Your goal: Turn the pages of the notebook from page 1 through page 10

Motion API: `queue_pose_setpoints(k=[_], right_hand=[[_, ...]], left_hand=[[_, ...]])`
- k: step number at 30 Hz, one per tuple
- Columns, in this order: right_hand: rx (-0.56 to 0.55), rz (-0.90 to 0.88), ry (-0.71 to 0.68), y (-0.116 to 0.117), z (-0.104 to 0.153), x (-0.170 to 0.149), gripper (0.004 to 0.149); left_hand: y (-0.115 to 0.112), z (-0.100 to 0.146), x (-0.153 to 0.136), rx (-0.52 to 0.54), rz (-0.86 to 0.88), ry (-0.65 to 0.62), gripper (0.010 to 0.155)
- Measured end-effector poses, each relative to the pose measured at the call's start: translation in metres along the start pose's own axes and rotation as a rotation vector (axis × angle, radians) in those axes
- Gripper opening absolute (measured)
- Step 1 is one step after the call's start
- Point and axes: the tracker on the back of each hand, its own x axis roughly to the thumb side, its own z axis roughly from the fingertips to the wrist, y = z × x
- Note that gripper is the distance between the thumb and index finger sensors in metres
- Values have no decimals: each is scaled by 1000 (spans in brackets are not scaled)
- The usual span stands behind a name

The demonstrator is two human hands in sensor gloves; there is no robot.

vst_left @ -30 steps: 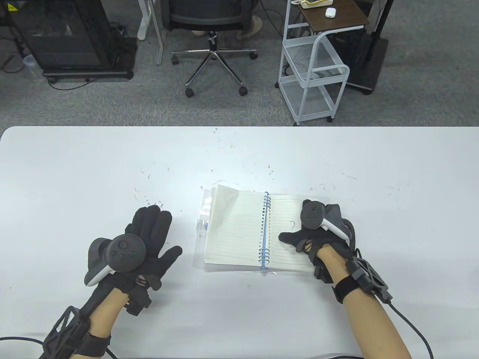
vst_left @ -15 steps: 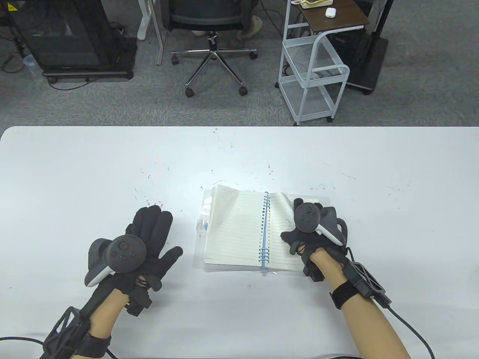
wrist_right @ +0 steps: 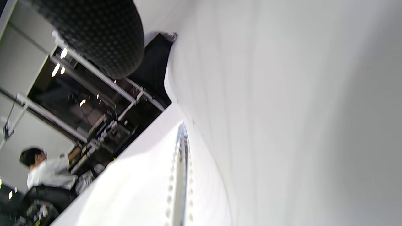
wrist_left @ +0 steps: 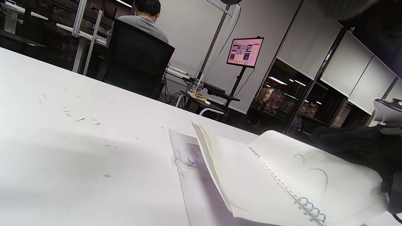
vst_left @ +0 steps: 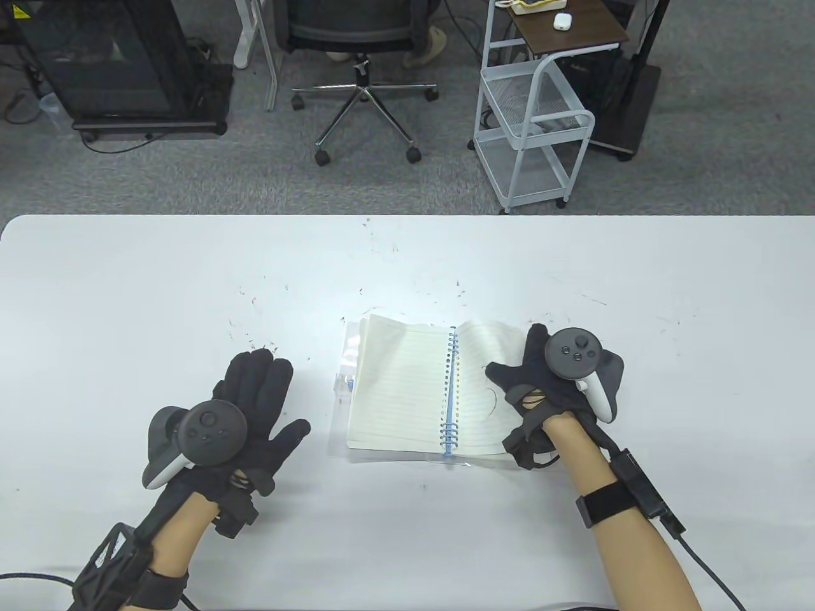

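An open spiral notebook (vst_left: 407, 388) with lined pages and a blue wire spine (vst_left: 451, 394) lies on the white table (vst_left: 191, 267). My right hand (vst_left: 541, 375) grips the outer edge of the right-hand page (vst_left: 490, 356), which is lifted and curved upward; the thumb lies on the page. In the left wrist view the raised page (wrist_left: 314, 175) arches up from the spine. In the right wrist view the page (wrist_right: 282, 110) fills the frame with a fingertip (wrist_right: 103, 34) above it. My left hand (vst_left: 255, 407) rests flat on the table left of the notebook, fingers spread, holding nothing.
The notebook lies on a clear plastic cover (vst_left: 344, 375). Small dark specks are scattered on the table behind it. Beyond the far edge stand an office chair (vst_left: 363, 51), a white wire cart (vst_left: 535, 108) and a black cabinet (vst_left: 114, 63).
My right hand has shifted right to the page's outer edge and turned, lifting the right-hand page off the stack. The left hand has not moved.
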Motion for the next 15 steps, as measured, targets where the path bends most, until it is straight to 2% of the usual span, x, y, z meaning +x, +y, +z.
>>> queue_pose_setpoints(k=[5,9,15], right_hand=[[-27,-210,80,-13,3,-10,88],[38,-306,145,-17,5,-17,80],[92,-269,148,-21,7,-16,63]], left_hand=[[0,0,-1,1,2,2,87],[0,0,-1,0,3,4,87],[-1,0,-1,-1,0,3,87]])
